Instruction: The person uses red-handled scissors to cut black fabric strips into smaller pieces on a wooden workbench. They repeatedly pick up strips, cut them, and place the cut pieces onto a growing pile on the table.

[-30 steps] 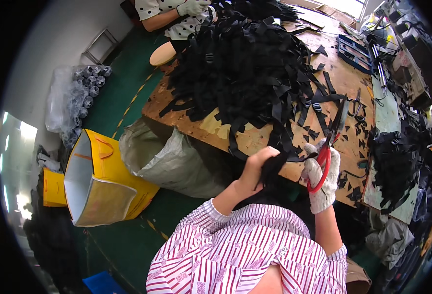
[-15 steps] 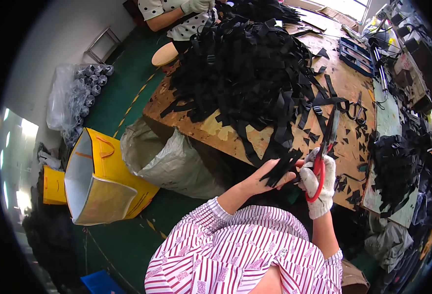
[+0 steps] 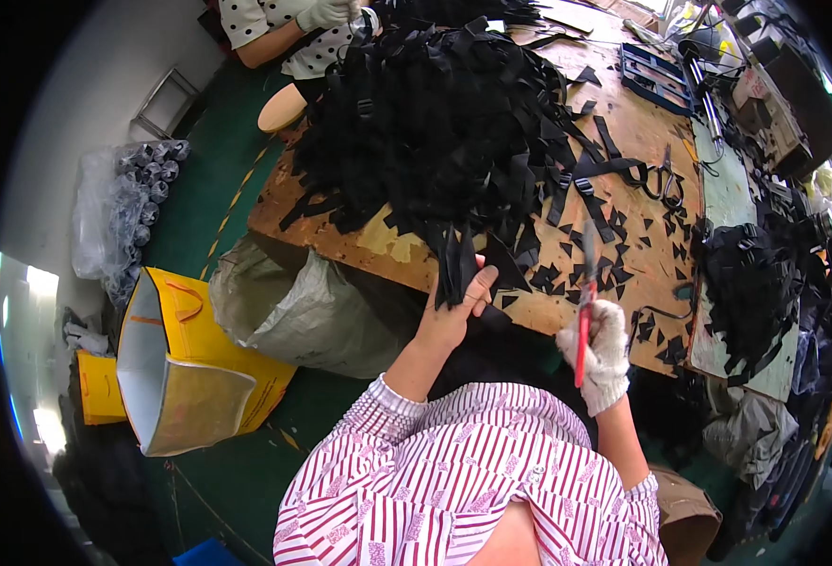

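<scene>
My bare left hand (image 3: pixel 455 309) is closed round a bunch of black webbing straps (image 3: pixel 450 264) at the table's near edge. The straps run from my fingers up toward a big heap of black straps (image 3: pixel 425 132). In a white knitted glove, my right hand (image 3: pixel 606 351) grips red-handled scissors (image 3: pixel 583 335). Their blades point away from me over the table, seen nearly edge-on, so I cannot tell how far apart they are. Small black cut-off triangles (image 3: pixel 614 274) lie scattered beyond that hand.
The wooden table (image 3: pixel 387 253) also carries more scissors (image 3: pixel 666 184) and a blue tray (image 3: pixel 656 77). A pale sack (image 3: pixel 293 316) and a yellow bag (image 3: pixel 213 321) stand to the left. Another person's gloved hand (image 3: pixel 326 13) is at the far side. Black straps (image 3: pixel 750 283) lie at right.
My left hand has moved left, away from the scissors, carrying the straps to the heap's near edge. My right hand has turned the scissors edge-on. The whole view has shifted somewhat.
</scene>
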`<action>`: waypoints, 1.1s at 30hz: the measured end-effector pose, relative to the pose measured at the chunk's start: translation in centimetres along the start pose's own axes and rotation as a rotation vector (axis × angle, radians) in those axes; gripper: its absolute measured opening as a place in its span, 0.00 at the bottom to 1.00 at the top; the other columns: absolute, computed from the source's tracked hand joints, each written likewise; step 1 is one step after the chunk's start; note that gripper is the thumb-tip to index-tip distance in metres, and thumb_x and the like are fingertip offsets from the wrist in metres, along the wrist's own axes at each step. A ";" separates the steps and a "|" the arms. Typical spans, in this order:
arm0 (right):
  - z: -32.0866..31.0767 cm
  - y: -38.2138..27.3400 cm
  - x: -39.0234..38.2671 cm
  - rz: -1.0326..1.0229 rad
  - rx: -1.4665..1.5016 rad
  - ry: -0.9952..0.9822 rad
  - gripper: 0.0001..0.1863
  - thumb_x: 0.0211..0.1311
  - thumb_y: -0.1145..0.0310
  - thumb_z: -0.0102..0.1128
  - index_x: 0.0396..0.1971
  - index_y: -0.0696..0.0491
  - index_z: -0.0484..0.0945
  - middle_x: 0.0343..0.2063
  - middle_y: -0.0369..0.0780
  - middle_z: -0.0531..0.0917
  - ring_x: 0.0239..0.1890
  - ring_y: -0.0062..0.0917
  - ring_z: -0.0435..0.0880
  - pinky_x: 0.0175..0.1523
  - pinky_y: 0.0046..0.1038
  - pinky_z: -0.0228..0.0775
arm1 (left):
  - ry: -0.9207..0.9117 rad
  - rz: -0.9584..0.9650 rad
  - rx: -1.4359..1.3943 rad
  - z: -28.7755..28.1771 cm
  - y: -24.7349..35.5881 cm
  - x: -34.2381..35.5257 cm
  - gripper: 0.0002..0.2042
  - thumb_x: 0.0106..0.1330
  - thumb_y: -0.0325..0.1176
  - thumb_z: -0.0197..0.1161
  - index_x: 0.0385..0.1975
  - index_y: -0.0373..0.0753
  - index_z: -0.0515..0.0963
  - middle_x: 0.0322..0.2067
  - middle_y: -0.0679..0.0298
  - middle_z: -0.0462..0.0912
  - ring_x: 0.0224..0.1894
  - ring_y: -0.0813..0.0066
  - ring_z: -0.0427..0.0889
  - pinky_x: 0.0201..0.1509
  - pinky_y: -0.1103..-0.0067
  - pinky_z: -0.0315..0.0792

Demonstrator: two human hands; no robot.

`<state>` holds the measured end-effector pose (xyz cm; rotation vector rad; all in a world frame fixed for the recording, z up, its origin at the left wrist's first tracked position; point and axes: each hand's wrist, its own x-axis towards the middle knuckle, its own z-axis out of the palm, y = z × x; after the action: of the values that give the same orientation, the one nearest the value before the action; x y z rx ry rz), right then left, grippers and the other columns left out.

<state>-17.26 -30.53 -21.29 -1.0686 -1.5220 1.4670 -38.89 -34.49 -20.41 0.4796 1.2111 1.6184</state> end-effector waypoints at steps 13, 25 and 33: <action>-0.2 -0.7 -1.4 -0.233 -0.685 -0.169 0.43 0.35 0.56 0.76 0.53 0.57 0.65 0.35 0.46 0.79 0.32 0.37 0.80 0.38 0.33 0.72 | 0.074 0.005 0.060 1.2 -0.8 -0.2 0.09 0.59 0.33 0.65 0.33 0.40 0.74 0.17 0.75 0.68 0.16 0.89 0.63 0.19 0.87 0.54; 0.2 -0.1 -1.6 -0.138 -0.674 -0.168 0.42 0.36 0.53 0.74 0.51 0.59 0.66 0.32 0.46 0.78 0.30 0.36 0.79 0.36 0.33 0.70 | -0.097 0.017 0.235 0.7 -2.0 -0.6 0.10 0.60 0.34 0.64 0.35 0.38 0.72 0.21 0.74 0.70 0.22 0.90 0.66 0.25 0.87 0.60; 0.4 0.9 -1.8 -0.134 -0.592 -0.180 0.40 0.38 0.54 0.74 0.49 0.60 0.66 0.27 0.44 0.77 0.25 0.36 0.77 0.33 0.32 0.68 | -0.057 -0.044 0.270 0.6 -0.6 -0.9 0.11 0.61 0.33 0.63 0.38 0.38 0.71 0.26 0.72 0.72 0.26 0.88 0.69 0.30 0.87 0.63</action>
<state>-16.90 -32.39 -22.16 -1.1523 -2.1924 1.0606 -37.74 -34.98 -20.46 0.6597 1.3948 1.4012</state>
